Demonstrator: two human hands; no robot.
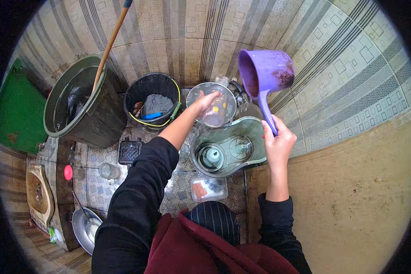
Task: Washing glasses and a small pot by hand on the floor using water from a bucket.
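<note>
My right hand (280, 138) grips the handle of a purple plastic dipper (269, 70), held up at the right, its mouth tilted toward the left. My left hand (207, 102) is stretched over a round metal basin (192, 96) and is at a clear item with yellow marks, perhaps a glass (216, 111); whether the fingers grip it I cannot tell. A grey-green plastic tub (260, 150) with round hollows in its bottom stands just below the dipper. On the floor nearer me is a clear plastic container (209, 194) holding an orange-brown piece and whitish, dark-specked matter.
A large dark barrel (113, 120) holds a leaning wooden pole (110, 44). Beside it stands a black bucket (127, 92) with a grey cloth. A floor grate (130, 151), a glass jar (109, 171), a metal wok (80, 227) and a squat toilet (48, 195) are at left. Tiled walls rise ahead.
</note>
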